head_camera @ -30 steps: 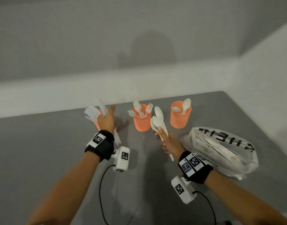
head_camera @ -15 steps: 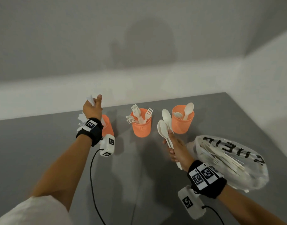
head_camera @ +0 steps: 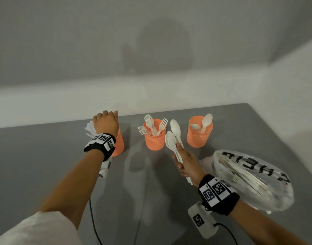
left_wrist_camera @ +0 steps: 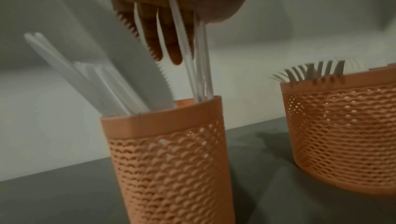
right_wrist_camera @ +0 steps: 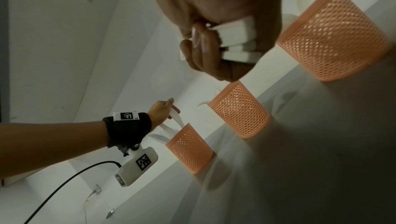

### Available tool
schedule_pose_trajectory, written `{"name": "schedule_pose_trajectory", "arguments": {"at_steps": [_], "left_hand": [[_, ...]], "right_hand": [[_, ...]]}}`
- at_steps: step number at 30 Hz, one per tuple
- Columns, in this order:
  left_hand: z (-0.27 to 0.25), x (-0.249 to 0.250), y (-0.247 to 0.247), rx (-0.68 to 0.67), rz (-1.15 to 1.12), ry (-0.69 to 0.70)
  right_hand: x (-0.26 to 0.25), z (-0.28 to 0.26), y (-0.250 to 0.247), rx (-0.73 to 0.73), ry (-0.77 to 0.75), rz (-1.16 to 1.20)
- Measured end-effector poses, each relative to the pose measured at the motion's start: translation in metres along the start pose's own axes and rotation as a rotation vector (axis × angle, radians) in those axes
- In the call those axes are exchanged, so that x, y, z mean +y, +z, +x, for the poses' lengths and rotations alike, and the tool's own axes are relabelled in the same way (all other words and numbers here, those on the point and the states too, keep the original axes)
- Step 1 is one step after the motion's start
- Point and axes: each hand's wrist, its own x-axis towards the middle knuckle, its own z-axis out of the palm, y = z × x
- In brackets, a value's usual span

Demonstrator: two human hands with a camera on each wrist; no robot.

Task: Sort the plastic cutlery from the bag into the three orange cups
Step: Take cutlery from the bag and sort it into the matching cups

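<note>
Three orange mesh cups stand in a row on the grey table. My left hand (head_camera: pixel 107 117) hovers over the left cup (head_camera: pixel 119 145) and grips several white knives (left_wrist_camera: pixel 199 66) from above, their lower ends inside that cup (left_wrist_camera: pixel 169 160). More knives (left_wrist_camera: pixel 96 88) lean in it. The middle cup (head_camera: pixel 155 140) holds forks, the right cup (head_camera: pixel 199 137) holds spoons. My right hand (head_camera: pixel 180 156) grips a bunch of spoons (head_camera: pixel 174 137) by the handles (right_wrist_camera: pixel 237 41), bowls up, in front of the gap between the middle and right cups. The plastic bag (head_camera: pixel 254 179) with more cutlery lies at the right.
A white wall runs close behind the cups and along the table's right edge. Cables (head_camera: pixel 93 218) trail from the wrist cameras across the near table. Bare grey tabletop (head_camera: pixel 45 165) spreads out left of the cups.
My left hand has risen from in front of the left cup to above it, bringing the knives down into it. My right hand still holds the spoons in about the same place.
</note>
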Motion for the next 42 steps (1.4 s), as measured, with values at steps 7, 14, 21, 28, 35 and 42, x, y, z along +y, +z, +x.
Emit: {"name": "schedule_pose_trajectory", "arguments": {"at_steps": [7, 14, 21, 28, 35, 42], "left_hand": [[0.010, 0.002, 0.004, -0.169, 0.268, -0.023], [0.010, 0.015, -0.023, -0.006, -0.067, 0.058], [-0.071, 0.089, -0.072, -0.199, -0.883, 0.067], [-0.144, 0.120, -0.042, -0.567, -1.041, -0.111], [-0.159, 0.121, -0.030, -0.583, -1.146, -0.199], [-0.154, 0.112, -0.041, -0.456, -1.210, -0.316]], "right_hand": [[0.004, 0.000, -0.001, 0.011, 0.020, 0.012], [-0.002, 0.000, -0.006, 0.012, -0.034, 0.050], [0.002, 0.000, 0.012, 0.123, -0.148, 0.095], [0.007, 0.000, 0.026, 0.145, -0.231, 0.071], [0.015, -0.010, 0.033, 0.087, -0.213, 0.061], [0.015, -0.021, 0.031, -0.037, -0.254, 0.079]]}}
